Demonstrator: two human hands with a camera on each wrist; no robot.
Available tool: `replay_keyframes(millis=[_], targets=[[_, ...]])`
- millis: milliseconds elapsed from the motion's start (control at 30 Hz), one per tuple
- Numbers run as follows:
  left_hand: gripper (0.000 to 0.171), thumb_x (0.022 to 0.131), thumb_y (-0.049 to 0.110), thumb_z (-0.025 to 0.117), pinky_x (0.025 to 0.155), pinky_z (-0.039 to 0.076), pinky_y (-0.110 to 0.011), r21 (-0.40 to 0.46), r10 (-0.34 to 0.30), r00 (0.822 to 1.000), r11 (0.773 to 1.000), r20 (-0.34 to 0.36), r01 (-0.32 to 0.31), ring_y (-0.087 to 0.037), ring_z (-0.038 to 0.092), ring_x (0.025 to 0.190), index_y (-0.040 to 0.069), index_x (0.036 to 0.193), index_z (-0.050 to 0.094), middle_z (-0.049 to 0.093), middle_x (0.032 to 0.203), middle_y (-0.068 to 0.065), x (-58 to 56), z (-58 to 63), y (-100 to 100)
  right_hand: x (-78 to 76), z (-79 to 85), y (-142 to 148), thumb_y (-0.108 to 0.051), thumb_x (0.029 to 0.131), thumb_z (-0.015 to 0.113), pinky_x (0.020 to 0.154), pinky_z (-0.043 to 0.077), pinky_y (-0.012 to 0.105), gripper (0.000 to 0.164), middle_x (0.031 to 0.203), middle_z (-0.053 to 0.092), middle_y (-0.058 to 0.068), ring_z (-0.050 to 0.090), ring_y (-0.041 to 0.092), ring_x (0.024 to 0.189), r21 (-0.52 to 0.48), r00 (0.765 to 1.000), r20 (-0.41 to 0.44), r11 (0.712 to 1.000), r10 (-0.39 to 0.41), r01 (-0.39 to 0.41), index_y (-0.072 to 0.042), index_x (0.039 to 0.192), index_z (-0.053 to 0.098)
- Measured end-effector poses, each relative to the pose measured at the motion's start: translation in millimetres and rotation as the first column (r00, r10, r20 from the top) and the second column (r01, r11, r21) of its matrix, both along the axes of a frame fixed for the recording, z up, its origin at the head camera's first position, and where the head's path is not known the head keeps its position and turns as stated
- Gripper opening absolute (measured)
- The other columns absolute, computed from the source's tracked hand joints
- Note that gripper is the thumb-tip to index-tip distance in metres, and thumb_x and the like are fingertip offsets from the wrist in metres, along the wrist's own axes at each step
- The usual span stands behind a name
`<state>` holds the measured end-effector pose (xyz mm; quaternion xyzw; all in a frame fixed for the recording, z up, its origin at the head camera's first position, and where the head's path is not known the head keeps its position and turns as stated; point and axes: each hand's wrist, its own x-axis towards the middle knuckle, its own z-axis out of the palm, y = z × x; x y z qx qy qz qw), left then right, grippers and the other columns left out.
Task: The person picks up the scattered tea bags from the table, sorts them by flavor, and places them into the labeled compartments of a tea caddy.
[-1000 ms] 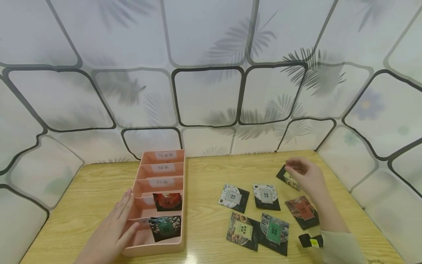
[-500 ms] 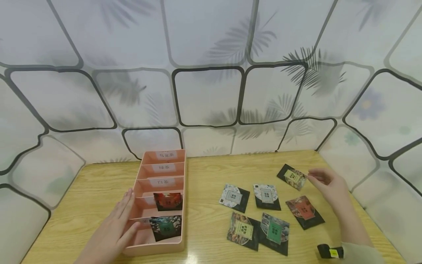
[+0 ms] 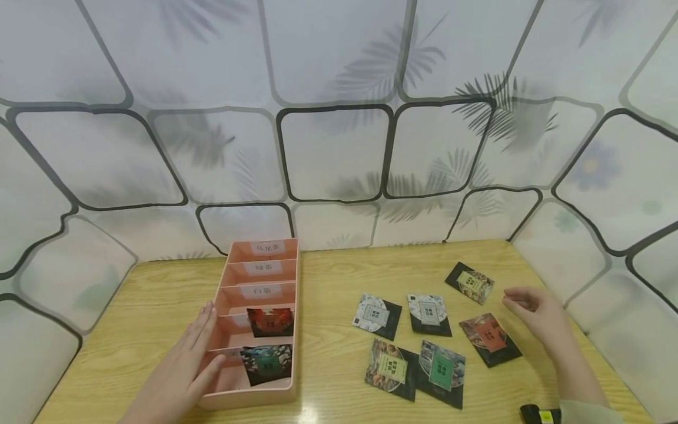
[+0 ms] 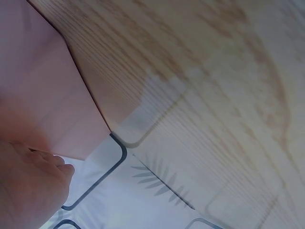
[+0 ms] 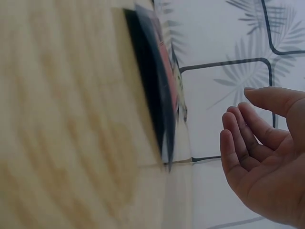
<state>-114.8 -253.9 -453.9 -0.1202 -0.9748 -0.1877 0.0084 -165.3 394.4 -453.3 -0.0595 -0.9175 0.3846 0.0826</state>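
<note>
Fingers of the right hand [image 3: 540, 316] are released and softly bent, and in the right wrist view the thumb stands apart from them. This hand is just to the right of two sachets which lie flat on the wooden table [image 3: 328, 353]: the yellow-label sachet [image 3: 473, 284], which is farther from the person, and the red-label sachet [image 3: 489, 338], which is nearer.

The left hand [image 3: 177, 365] rests along the left side of the pink box [image 3: 246, 401]; its fingers are rather straight and touch the wall, without grasping. The box has five compartments in one row. In the nearest compartment leans the dark green sachet [image 3: 267, 365], and in the next one leans the bright red sachet [image 3: 271, 322]. White labels with writing are visible in the three farther compartments.

Between the box and the right hand, four more sachets lie on the table. The two white sachets [image 3: 429, 315] are side by side, a little apart. Nearer to the person, the yellow-green-label sachet [image 3: 392, 369] and the green-label sachet [image 3: 442, 373] meet at their edges. Behind the table stands the patterned backdrop [image 3: 333, 156].
</note>
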Motion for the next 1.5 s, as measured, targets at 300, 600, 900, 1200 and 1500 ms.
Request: replay_keyframes(millis=[300,600,900,1200,1500], targets=[[0.085,0.108,0.051,0.055,0.118,0.039,-0.071,-0.015,-0.006,1.000,1.000,-0.010,0.005,-0.048,0.032,0.157,0.004,0.170,0.020,0.021,0.176,-0.022,0.2,0.1,0,2.2,-9.5,8,-0.026,0.106,0.067,0.070,0.052,0.013,0.047,0.116,0.076,0.025,0.051,-0.023,0.081,0.043,0.996,0.086,0.999,0.010,-0.014,0.011,0.133,0.064],[0.085,0.109,0.051,0.055,0.117,0.041,-0.071,-0.028,-0.016,1.000,0.999,-0.016,0.015,-0.049,0.032,0.156,0.002,0.169,0.020,0.022,0.176,-0.023,-0.7,0.7,-1,1.2,-15.9,15,-0.030,0.109,0.063,0.076,0.049,0.011,0.054,0.132,0.068,0.032,0.057,-0.014,0.092,0.040,0.975,0.217,0.997,0.055,-0.065,0.013,0.140,0.057],[0.085,0.108,0.051,0.056,0.118,0.040,-0.069,-0.029,-0.010,1.000,1.000,-0.011,0.010,-0.047,0.032,0.157,0.003,0.170,0.020,0.022,0.176,-0.022,-0.8,-0.4,-2,2.6,-18.5,12,-0.029,0.109,0.063,0.078,0.052,0.011,0.057,0.137,0.065,0.035,0.051,-0.022,0.089,0.012,0.960,0.263,0.995,0.097,-0.103,0.015,0.145,0.052],[0.084,0.109,0.048,0.056,0.117,0.041,-0.070,-0.032,-0.019,1.000,0.999,-0.025,0.018,-0.047,0.032,0.157,0.004,0.170,0.019,0.022,0.176,-0.022,-0.1,-2.4,-2,0.6,-20.5,8,-0.029,0.102,0.074,0.078,0.055,0.019,0.066,0.135,0.062,0.038,0.067,0.044,0.115,0.097,0.959,0.231,0.977,0.162,-0.189,0.018,0.143,0.052],[0.084,0.109,0.048,0.056,0.117,0.040,-0.071,-0.030,-0.015,1.000,0.999,-0.016,0.015,-0.050,0.033,0.156,0.002,0.169,0.020,0.022,0.175,-0.024,-0.1,-0.5,-1,0.7,-24.3,6,-0.027,0.096,0.081,0.094,0.058,0.058,0.069,0.135,0.060,0.040,0.063,0.051,0.117,0.120,0.953,0.205,0.961,0.222,-0.250,0.018,0.141,0.053]])
